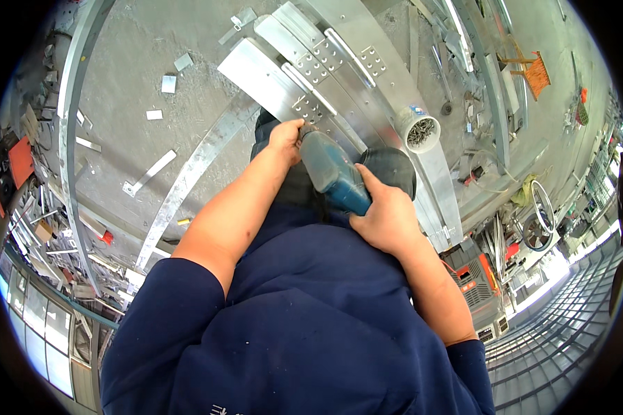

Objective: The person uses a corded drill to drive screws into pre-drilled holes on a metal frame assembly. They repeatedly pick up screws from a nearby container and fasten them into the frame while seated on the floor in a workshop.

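Note:
My right hand (389,211) is closed round the rear of a teal power tool (345,178); its exact kind cannot be told. The tool's nose points forward to a drilled metal panel (256,68). My left hand (284,143) is closed beside the nose; what its fingers pinch is hidden. Rows of small holes mark the panel's near part, and a narrow metal bar (308,88) lies along it. A white bucket (422,133) full of small metal fasteners stands on the metal to the right. My knees sit under the tool.
Long metal strips (197,162) and small offcuts (168,84) lie on the floor to the left. A curved-looking metal beam (73,76) runs farther left. On the right are an orange stool (536,73), a grey-and-orange machine (475,280) and a wheel (538,229).

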Tool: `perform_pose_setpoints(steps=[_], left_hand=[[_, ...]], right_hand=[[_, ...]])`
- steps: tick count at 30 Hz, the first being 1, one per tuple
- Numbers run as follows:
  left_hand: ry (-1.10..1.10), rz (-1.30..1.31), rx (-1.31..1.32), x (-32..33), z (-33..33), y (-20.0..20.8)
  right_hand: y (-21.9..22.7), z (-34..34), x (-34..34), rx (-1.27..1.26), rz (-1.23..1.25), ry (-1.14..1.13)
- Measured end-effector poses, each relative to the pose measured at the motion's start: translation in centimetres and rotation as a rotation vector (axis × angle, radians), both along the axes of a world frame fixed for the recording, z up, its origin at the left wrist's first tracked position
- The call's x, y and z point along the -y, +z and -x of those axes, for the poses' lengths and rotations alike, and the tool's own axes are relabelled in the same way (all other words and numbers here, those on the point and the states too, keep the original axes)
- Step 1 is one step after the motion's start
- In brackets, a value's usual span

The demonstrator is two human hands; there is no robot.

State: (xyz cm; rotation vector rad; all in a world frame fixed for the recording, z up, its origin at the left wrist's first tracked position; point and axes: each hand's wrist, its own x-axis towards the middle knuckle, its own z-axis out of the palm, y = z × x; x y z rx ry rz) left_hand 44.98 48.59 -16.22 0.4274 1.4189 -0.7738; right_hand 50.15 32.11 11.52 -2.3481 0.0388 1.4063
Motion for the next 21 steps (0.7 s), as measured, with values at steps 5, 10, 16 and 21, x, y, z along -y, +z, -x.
perform_pose_setpoints(steps=[5, 10, 16, 21], left_hand=[[-0.041, -0.157, 0.159, -3.3, -2.3, 1.3], [-0.539, -0.175, 0.541, -7.0, -4.3, 6.1], [-0.937, -0.181, 0.782, -6.0, -6.9, 10.7], [-0.841, 0.233, 0.834, -3.8, -8.0, 12.3]], right_hand=[[1.6, 0.1, 2.8, -0.033, -0.165, -0.369], [4.0, 0.9, 5.3, -0.114, -0.220, -0.634], [7.4, 3.8, 7.5, -0.012, -0.164, -0.676], [10.9, 5.4, 9.6, 0.052, -0.330, -0.685]])
